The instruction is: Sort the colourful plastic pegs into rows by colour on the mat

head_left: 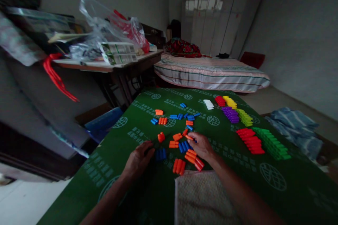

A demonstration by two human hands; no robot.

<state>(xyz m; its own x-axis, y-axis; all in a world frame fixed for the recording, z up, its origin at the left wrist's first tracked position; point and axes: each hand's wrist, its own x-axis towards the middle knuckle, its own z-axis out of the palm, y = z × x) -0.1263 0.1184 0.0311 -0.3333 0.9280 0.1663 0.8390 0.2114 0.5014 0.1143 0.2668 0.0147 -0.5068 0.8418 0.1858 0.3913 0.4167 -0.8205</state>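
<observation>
My right hand [201, 145] pinches a small orange bullet-shaped plastic block [189, 137] between thumb and fingertips, over the middle of the loose blocks. My left hand [139, 156] rests on the green table with its fingers loosely bent and the thumb apart; no block shows in it. Right beside its fingertips lies a group of blue blocks [160, 154]. Between my hands are orange blocks [173, 144], more blue blocks [184, 146] and an orange group [179, 166]. A red block group [199, 164] lies under my right wrist.
Sorted rows stand to the right: white [208, 104], purple [230, 114], yellow-green [244, 117], red [250, 141] and green [271, 144]. A beige cloth [203, 197] covers the near edge of the green tabletop [126, 182]. Beyond are a cluttered desk [148, 56] and a bed [211, 74].
</observation>
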